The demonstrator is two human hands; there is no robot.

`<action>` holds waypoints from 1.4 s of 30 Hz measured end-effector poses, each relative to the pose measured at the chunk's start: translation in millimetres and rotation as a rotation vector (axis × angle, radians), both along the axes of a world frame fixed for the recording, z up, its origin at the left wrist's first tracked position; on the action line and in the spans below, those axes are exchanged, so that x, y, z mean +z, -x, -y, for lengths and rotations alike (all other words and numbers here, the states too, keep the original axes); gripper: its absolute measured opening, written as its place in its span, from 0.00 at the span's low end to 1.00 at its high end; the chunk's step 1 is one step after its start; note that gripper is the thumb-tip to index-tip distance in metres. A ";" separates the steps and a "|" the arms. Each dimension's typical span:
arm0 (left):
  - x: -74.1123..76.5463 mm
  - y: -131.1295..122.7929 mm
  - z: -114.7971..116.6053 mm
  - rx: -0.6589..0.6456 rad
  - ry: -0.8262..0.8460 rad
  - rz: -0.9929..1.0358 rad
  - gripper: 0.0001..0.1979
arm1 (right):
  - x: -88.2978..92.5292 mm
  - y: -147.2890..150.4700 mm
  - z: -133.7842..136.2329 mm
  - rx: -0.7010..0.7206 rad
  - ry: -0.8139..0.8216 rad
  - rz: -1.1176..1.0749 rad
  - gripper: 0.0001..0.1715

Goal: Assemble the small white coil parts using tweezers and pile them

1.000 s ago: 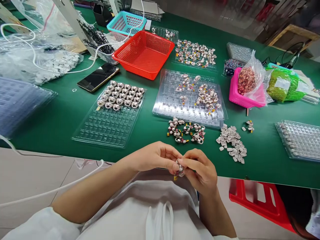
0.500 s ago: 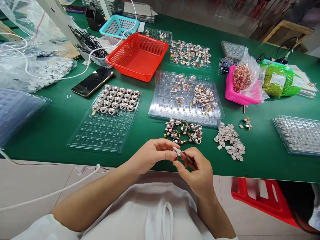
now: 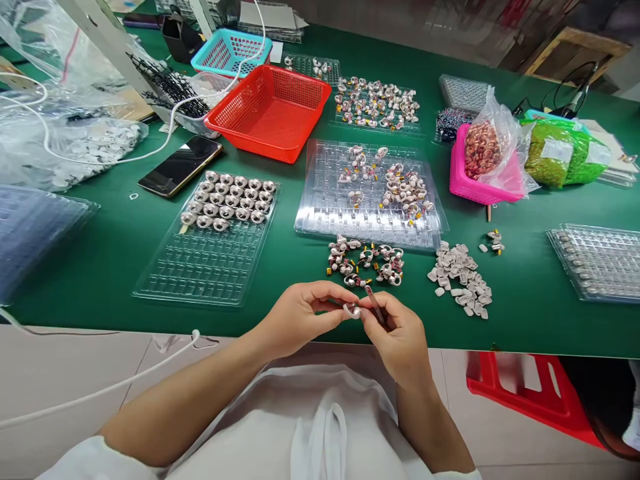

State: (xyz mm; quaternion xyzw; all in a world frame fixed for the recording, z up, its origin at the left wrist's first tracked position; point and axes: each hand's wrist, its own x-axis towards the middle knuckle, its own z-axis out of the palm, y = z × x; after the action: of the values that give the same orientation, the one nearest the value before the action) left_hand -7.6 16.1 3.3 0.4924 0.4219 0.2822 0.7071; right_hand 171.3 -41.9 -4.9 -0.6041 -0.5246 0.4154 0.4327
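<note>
My left hand [image 3: 303, 319] is closed, with thumb and fingertips pinching a small shiny, pale earbud piece [image 3: 353, 311] just above the table's front edge. The thumb and finger of my right hand [image 3: 400, 337] meet the same piece from the other side. A slim, dark reddish pair of tweezers [image 3: 374, 303] is tucked in my right hand, with one end sticking up; the other end is hidden. Right beyond my fingers lies a pile of earbud pieces [image 3: 367, 260] with yellow and red bits. Small pale oval covers [image 3: 463, 280] are heaped to the right.
A clear tray [image 3: 200, 267] at left carries rows of shiny shells, with a phone [image 3: 180, 167] behind. Stacked clear trays [image 3: 325, 217] bear more earbud pieces. Further back stand a red basket [image 3: 280, 127], a blue basket [image 3: 233, 50] and a pink basket [image 3: 487, 190].
The earbud piece has been turned between my fingers. My right thumb and finger have come onto it, and the tweezers have swung upright, away from it. The view has shifted slightly.
</note>
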 end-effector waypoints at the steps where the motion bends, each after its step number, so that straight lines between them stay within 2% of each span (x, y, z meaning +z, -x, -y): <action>1: -0.7 -0.7 0.9 0.010 -0.019 -0.007 0.07 | -0.8 0.7 1.0 -0.017 -0.019 0.007 0.04; 6: -2.4 -7.7 5.7 0.118 0.003 0.014 0.06 | -5.1 6.8 5.9 -0.073 -0.131 0.053 0.04; 9: -1.8 -12.8 8.5 0.133 0.085 0.109 0.09 | -8.3 10.8 8.4 -0.094 -0.161 0.014 0.05; 14: -1.0 -15.5 9.4 0.122 0.168 0.206 0.15 | -9.3 12.9 8.7 -0.073 -0.200 -0.038 0.06; 19: 1.3 -10.7 7.6 0.065 0.132 0.150 0.12 | -0.9 9.1 4.1 0.001 -0.275 0.121 0.07; 23: 5.6 -7.5 4.8 -0.008 0.108 0.111 0.10 | 6.4 3.9 1.8 0.092 -0.252 0.168 0.09; 27: 8.0 -7.0 1.6 -0.023 0.169 0.145 0.12 | 8.1 -0.2 2.1 0.097 -0.185 0.049 0.06; 32: 3.8 -7.9 0.9 -0.006 0.179 0.144 0.14 | 2.1 -0.1 4.5 0.068 -0.104 -0.124 0.03; 37: 1.1 -7.9 0.1 0.021 0.201 0.168 0.15 | -1.3 2.0 3.6 0.135 -0.187 -0.135 0.08; 42: 1.7 -5.1 -3.0 -0.004 0.231 0.195 0.15 | 1.8 2.1 2.2 0.152 -0.273 -0.076 0.13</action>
State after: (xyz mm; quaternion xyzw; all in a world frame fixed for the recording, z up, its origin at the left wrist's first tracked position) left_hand -2.4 19.1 5.0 0.3787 0.3799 0.2767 0.7973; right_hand 169.2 -44.1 -3.0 -0.4820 -0.6037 0.3943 0.4977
